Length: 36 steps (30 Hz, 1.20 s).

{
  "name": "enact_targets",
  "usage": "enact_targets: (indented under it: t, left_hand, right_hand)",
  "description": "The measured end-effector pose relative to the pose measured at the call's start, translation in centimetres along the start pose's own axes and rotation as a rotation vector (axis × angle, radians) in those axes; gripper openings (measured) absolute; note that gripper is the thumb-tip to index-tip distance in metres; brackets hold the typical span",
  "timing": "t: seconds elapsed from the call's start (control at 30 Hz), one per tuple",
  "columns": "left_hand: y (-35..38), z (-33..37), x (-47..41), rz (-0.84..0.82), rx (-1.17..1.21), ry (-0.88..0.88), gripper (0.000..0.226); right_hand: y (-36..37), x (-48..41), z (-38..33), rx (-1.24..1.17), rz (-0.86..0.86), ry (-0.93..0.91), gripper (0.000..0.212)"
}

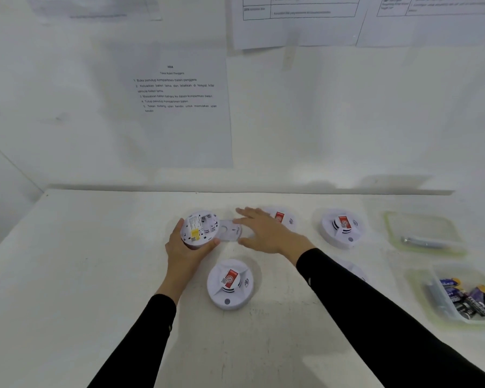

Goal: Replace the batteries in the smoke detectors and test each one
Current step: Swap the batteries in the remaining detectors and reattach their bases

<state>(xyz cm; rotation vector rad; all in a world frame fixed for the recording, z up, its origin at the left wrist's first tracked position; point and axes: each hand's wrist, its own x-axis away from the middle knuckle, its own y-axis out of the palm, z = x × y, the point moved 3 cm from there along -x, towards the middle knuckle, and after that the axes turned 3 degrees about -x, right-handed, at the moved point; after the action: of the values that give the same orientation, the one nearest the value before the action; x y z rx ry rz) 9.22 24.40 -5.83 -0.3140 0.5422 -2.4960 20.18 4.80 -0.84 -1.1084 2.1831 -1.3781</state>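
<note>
Black sleeves (140, 340) enter from the lower edge and lead to both hands above the white tabletop (81, 261).

Left hand (184, 254): fingers and thumb are curled round the rim of the held detector (199, 229). It is raised off the tabletop and turned underside-up, so its label and recessed back face the camera.

Right hand (266, 233): fingers are straight and spread, gripping nothing, poised over the mounting plate (229, 231). The plate lies flat just beside the held detector. Blur hides whether the fingertips touch it.

Near detector (230, 284): face up with its red sticker uppermost, on the tabletop close to the left wrist.

Right detector (342, 228): face up, well apart from both hands. A covered detector (280, 218) shows partly beyond the right hand.

Battery tub (445, 303): a clear container of loose cells at the right edge. Beyond it, a second tub (420, 225) holds an item too faint to identify.

Handling (judgement): each detector appears to be a light, rigid shell of smooth plastic. It is best taken across its diameter at the rim, as the left hand does, since the smooth domed face looks harder to hold. The locking tabs and battery contacts on the back are probably the fragile parts and call for light finger pressure. With the plate off, the battery exchange seems to be the step in hand.
</note>
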Motion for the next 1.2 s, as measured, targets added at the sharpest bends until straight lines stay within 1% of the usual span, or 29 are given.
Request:
enact_targets:
  t: [0.07, 0.17, 0.23, 0.27, 0.3, 0.33, 0.37, 0.4, 0.43, 0.5, 0.57, 0.63, 0.7, 0.8, 0.83, 0.93, 0.97, 1.1, 1.2]
  left_hand:
    - [-0.2, 0.2, 0.2, 0.007, 0.0, -0.005, 0.117]
    - [-0.3, 0.4, 0.6, 0.016, 0.058, -0.047, 0.119]
    - [-0.4, 0.5, 0.7, -0.004, 0.086, -0.068, 0.121]
    - [-0.5, 0.8, 0.8, -0.019, 0.083, -0.059, 0.118]
    - [-0.7, 1.0, 0.9, -0.028, 0.083, -0.042, 0.108]
    - [-1.0, 1.4, 1.1, -0.029, 0.087, -0.017, 0.094]
    - [-1.3, 1.6, 1.2, -0.02, 0.095, 0.002, 0.08]
    - [-1.5, 2.0, 1.6, -0.01, 0.111, 0.016, 0.073]
    - [-1.5, 2.5, 1.9, 0.003, 0.13, 0.04, 0.071]
    - [-1.1, 3.9, 2.7, 0.013, 0.148, 0.109, 0.078]
    - [0.1, 5.4, 3.7, 0.004, 0.187, 0.137, 0.085]
    - [2.0, 7.6, 5.1, -0.073, 0.271, 0.149, 0.084]
    - [4.5, 9.7, 6.4, -0.195, 0.393, 0.137, 0.084]
    - [8.5, 12.1, 8.6, -0.395, 0.682, 0.031, 0.104]
    - [9.9, 12.8, 9.7, -0.47, 0.771, -0.005, 0.104]
    - [13.8, 15.0, 12.9, -0.627, 0.917, -0.088, 0.078]
    - [14.9, 15.4, 13.7, -0.656, 0.984, -0.126, 0.074]
    - [18.7, 16.7, 16.8, -0.705, 1.198, -0.32, 0.067]
    - [20.9, 17.4, 18.6, -0.746, 1.254, -0.393, 0.065]
  right_hand:
    - [0.5, -1.2, -1.1, 0.017, 0.008, 0.037, 0.054]
    - [0.9, -2.3, -1.9, 0.013, 0.048, 0.061, 0.05]
    - [1.2, -2.6, -2.1, 0.001, 0.039, 0.055, 0.049]
    - [1.3, -2.5, -2.1, 0.012, 0.036, 0.052, 0.05]
    - [1.4, -2.4, -2.1, 0.039, 0.042, 0.042, 0.051]
    - [1.3, -2.1, -2.1, 0.072, 0.062, 0.026, 0.052]
    - [1.1, -1.6, -2.1, 0.101, 0.108, 0.0, 0.052]
    - [0.8, -1.0, -2.0, 0.111, 0.176, -0.029, 0.051]
    - [0.4, -0.2, -1.8, 0.109, 0.255, -0.057, 0.05]
    - [-0.6, 1.8, -0.9, 0.084, 0.39, -0.086, 0.048]
    - [-1.8, 4.3, 0.2, 0.026, 0.462, -0.086, 0.047]
    - [-3.2, 7.5, 1.6, -0.079, 0.522, -0.054, 0.045]
    - [-4.5, 11.3, 3.5, -0.211, 0.58, -0.003, 0.043]
    - [-5.6, 18.1, 6.9, -0.308, 0.598, 0.086, 0.043]
    - [-5.6, 20.6, 8.0, -0.305, 0.591, 0.114, 0.042]
    - [-4.6, 27.0, 10.0, -0.289, 0.56, 0.15, 0.037]
    - [-3.9, 28.8, 10.3, -0.272, 0.54, 0.144, 0.036]
    - [-0.8, 33.6, 11.2, -0.2, 0.44, 0.076, 0.038]
    - [0.7, 35.0, 12.3, -0.174, 0.372, 0.04, 0.037]
